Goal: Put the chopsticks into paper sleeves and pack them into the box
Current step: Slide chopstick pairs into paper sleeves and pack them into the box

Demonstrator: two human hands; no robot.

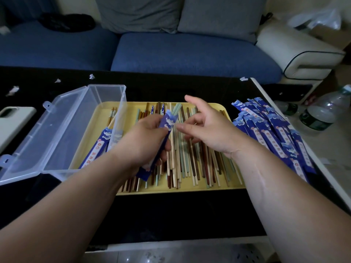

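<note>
Black coffee table (171, 211), clear box (62, 130) open at left with sleeved pairs (98, 147) inside. Left hand (144, 141) grips a blue sleeve (167, 120), green chopsticks (176, 108) poking out, over the yellow tray (190, 189). Right hand (207, 130) has its fingers spread, holding nothing. Spare sleeves (275, 130) rightmost.

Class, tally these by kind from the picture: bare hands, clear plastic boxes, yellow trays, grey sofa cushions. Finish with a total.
Bare hands: 2, the left hand holding a blue paper sleeve, and the right hand
Clear plastic box: 1
Yellow tray: 1
Grey sofa cushions: 2
Total: 6
</note>
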